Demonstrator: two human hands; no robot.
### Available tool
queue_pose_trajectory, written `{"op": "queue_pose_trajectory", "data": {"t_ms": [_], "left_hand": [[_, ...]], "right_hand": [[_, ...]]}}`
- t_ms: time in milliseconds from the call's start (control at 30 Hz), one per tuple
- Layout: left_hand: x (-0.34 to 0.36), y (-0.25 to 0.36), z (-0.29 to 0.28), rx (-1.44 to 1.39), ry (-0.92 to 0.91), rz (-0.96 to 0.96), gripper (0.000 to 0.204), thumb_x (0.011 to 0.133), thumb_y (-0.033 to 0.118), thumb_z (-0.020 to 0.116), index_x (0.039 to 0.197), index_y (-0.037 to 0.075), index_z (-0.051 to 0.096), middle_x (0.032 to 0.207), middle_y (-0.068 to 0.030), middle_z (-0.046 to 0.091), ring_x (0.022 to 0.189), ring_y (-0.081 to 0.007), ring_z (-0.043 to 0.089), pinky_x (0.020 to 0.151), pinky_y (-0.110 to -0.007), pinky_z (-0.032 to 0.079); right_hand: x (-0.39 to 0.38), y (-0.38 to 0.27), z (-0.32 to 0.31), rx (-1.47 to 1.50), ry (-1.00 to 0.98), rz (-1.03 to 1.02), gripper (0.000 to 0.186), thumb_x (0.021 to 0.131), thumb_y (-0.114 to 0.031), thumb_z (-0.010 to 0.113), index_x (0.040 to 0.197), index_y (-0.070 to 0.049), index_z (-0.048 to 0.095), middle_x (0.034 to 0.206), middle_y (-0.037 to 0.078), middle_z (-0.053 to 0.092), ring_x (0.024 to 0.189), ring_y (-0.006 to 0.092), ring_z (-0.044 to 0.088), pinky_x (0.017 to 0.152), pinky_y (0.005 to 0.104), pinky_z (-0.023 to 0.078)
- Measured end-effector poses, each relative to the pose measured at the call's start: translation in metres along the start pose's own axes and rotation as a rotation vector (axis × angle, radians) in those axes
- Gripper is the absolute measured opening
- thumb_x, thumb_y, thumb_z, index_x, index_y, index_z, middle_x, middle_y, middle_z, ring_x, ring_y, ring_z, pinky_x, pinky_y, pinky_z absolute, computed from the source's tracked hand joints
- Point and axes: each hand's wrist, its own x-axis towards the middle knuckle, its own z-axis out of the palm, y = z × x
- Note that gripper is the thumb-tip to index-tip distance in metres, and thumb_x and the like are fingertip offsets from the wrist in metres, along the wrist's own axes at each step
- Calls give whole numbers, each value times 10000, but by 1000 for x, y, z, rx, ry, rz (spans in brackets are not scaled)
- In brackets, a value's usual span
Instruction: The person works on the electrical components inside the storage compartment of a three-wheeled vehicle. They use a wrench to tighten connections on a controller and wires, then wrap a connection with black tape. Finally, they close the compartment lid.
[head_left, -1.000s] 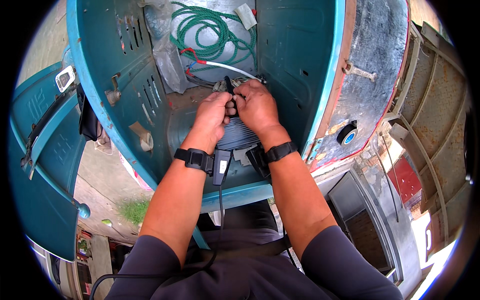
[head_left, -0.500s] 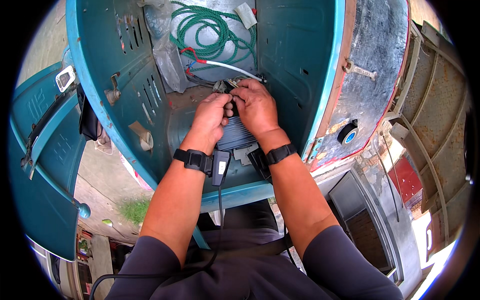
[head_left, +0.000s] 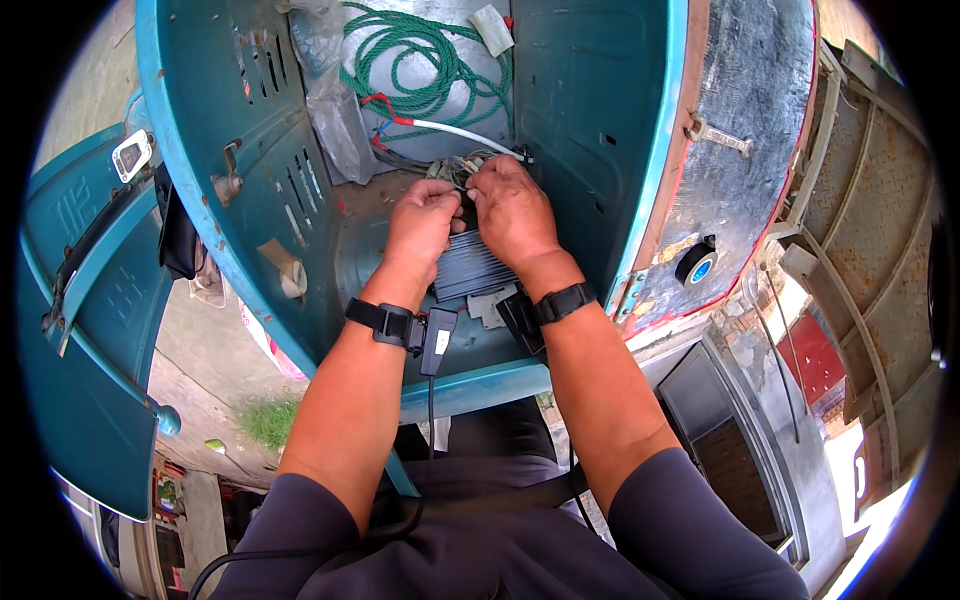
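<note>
Inside a teal metal compartment, my left hand (head_left: 422,222) and my right hand (head_left: 512,212) meet with their fingertips pinched. Between them runs a thin dark strand that looks like a wire (head_left: 461,190); the fingers hide most of it. Just beyond the fingertips lies a tangled bundle of wires (head_left: 468,166). Beneath my hands rests a grey finned metal box (head_left: 472,268), partly covered by my right hand. White connector plugs (head_left: 489,308) sit at its near side.
Green rope (head_left: 430,75) lies coiled at the compartment's far end, beside a clear plastic bag (head_left: 335,120). A white sleeved cable (head_left: 465,133) crosses nearby. On the right-hand ledge lie a wrench (head_left: 722,138) and a black tape roll (head_left: 697,265). Another tape roll (head_left: 292,278) is at the left wall.
My fingertips have drawn slightly apart, the right hand shifting a little up and away. More of the wire bundle and the finned box now shows.
</note>
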Motion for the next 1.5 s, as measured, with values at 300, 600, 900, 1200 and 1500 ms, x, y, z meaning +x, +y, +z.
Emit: {"op": "queue_pose_trajectory", "data": {"t_ms": [300, 600, 900, 1200, 1500], "left_hand": [[3, 5, -4, 7, -231, -33, 201, 943, 128, 639, 1132, 60, 652, 891, -7, 667, 707, -91, 618, 489, -244, 381], [-1, 8, -10, 174, -154, 6, 95, 953, 209, 696, 970, 119, 670, 785, 55, 586, 631, -52, 516, 489, -214, 336], [-1, 14, -15, -111, -176, -105, 159, 948, 193, 721, 957, 63, 630, 869, -14, 647, 628, -68, 525, 429, -205, 330], [0, 29, -14, -424, -214, -195, 132, 985, 164, 684, 965, 57, 609, 874, -33, 636, 644, -76, 506, 435, -193, 319], [5, 29, -14, -368, -207, -149, 145, 1001, 198, 675, 988, 63, 624, 880, -33, 655, 656, -76, 518, 452, -201, 335]], "right_hand": [[2, 0, -2, 33, -9, 14, 132, 903, -84, 641, 988, -31, 728, 1082, 115, 656, 1030, 337, 647, 888, 426, 530], [2, -1, -2, 65, 26, 44, 115, 907, -91, 654, 973, -36, 731, 1074, 112, 657, 1019, 333, 648, 889, 414, 529], [4, 6, 2, 76, 50, 51, 123, 902, -76, 666, 994, -47, 743, 1077, 104, 662, 1025, 325, 651, 891, 404, 532], [0, -1, 4, 56, -3, 49, 127, 879, -126, 663, 957, -83, 753, 1087, 72, 665, 1046, 312, 649, 884, 440, 541], [2, -4, 3, 31, 11, 59, 145, 872, -192, 684, 916, -70, 748, 1058, 76, 664, 1024, 313, 656, 871, 445, 544]]}}
